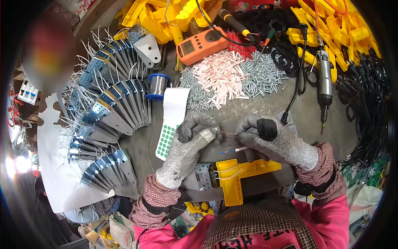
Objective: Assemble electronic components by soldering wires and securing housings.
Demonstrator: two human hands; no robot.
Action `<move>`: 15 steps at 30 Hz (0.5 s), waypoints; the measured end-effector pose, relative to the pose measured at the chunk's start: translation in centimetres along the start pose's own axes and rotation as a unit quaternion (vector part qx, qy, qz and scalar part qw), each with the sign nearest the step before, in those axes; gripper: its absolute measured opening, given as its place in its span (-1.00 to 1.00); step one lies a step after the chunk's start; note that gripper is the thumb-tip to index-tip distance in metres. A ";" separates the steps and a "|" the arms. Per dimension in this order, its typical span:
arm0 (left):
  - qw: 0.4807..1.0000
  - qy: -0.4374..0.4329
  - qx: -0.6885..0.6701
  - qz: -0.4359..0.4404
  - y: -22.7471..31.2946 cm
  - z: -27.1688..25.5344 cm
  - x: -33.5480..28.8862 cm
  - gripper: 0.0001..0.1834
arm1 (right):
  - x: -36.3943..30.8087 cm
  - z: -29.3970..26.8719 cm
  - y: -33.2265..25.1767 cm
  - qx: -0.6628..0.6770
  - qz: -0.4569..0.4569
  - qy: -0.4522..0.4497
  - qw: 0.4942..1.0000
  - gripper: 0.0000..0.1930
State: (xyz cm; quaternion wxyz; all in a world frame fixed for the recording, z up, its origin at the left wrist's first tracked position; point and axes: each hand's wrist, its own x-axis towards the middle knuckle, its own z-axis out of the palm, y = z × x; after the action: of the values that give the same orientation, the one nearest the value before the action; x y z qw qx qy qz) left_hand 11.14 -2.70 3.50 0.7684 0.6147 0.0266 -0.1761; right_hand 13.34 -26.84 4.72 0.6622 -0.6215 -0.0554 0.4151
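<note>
My left hand (195,135), in a grey-coated glove, has its fingers pinched at one end of a thin brownish wire (228,133). The other end of that wire runs to my right hand (271,139), gloved alike and closed. Below the right fingertips a pale sleeve with a blue-ended wire (229,152) sticks out; how it is gripped is hidden. A black rounded patch (266,129) lies over the right fingers. Just below both hands rests a yellow plastic housing (232,182), beside a perforated metal plate (203,176), with white wires crossing the housing.
Rows of metal plates with wires (120,106) fan out at left. Beyond my hands lie a solder spool (158,86), a green-dotted sticker sheet (169,135), pink sleeves (217,76), screws (261,79) and an orange meter (202,46). A power screwdriver (324,83) hangs at right.
</note>
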 end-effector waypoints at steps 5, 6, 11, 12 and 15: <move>0.996 -0.034 -0.080 -0.031 -0.2 0.1 -0.9 -0.77 | -0.1 0.4 -0.1 0.052 -0.018 -0.017 0.998 -0.81; 0.995 -0.029 -0.081 -0.044 -0.1 0.1 -0.9 -0.77 | -0.1 0.3 -0.2 0.046 -0.020 -0.024 0.998 -0.83; 0.998 -0.029 -0.049 -0.038 0.0 0.1 -1.2 -0.78 | 0.1 0.3 -0.3 -0.004 -0.012 -0.016 1.000 -0.85; 0.999 -0.025 0.008 -0.021 0.0 0.2 -1.3 -0.77 | -0.1 0.3 -0.4 -0.023 -0.006 -0.007 1.000 -0.85; 0.993 0.011 0.111 0.033 0.4 1.5 -1.8 -0.81 | -0.1 0.2 -0.1 -0.017 -0.010 -0.008 1.000 -0.86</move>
State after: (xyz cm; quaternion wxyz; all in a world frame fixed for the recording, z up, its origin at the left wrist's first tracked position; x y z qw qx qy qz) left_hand 9.32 -3.65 4.75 0.7003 0.6987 -0.0044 -0.1459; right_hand 13.17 -26.74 4.95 0.6549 -0.6286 -0.0740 0.4129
